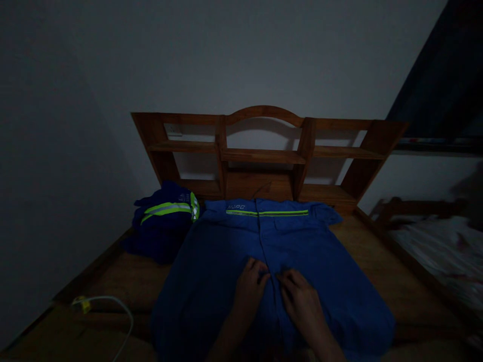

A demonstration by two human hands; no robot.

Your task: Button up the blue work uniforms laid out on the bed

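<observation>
Across the middle of a wooden bed (377, 266) lies a blue shirt (287, 246), front upward, its shoulder end close to the headboard (264, 157) and its hem toward the person. The cloth is plain and mostly flat, slightly creased, with a lime reflective stripe (283, 213) running over the chest on both sides of the front placket (265, 246). Pale letters (236, 206) sit above the stripe on the left; they are too dim to read surely. A short sleeve spreads out at the upper right.

Both hands work low on the placket, the left hand (251, 284) on its left side and the right hand (302, 296) just across from it. Each hand's fingers are curled and narrow, tips drawn in at the cloth edge; I cannot tell in this gloom whether they pinch fabric or a button.

Boards show on either side of the shirt, a wider stretch at the right reaching to the raised side rail (407, 266). At upper left, a dark blue garment (162, 236) with lime and silver bands sits bunched close beside the shirt, narrowing that side. Nearer, a white cord (121, 304) with a yellow tag (85, 304) curves near the hem. Beyond the rail lies a pale, crumpled covering (441, 246).
</observation>
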